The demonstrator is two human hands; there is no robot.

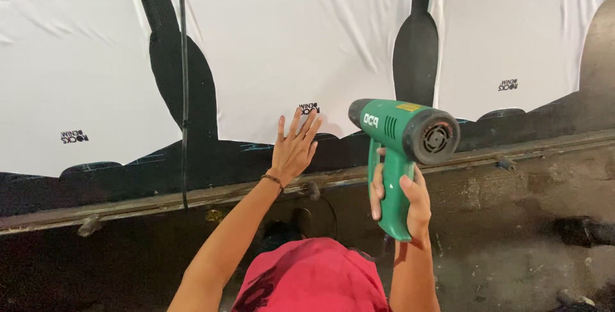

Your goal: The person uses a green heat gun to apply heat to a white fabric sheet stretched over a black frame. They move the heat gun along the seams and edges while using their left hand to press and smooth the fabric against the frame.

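White shirts lie stretched flat over dark boards along the surface, side by side. On the middle one the left hand is open, fingers spread, pressing the hem just below a small dark print. The right hand is closed round the grip of a green heat gun, held just right of that hand. The gun's barrel runs roughly level, nozzle toward the print and upper left, vent toward the camera, grip hanging down. Best, I judge, to keep the nozzle off the cloth and clear of the fingers.
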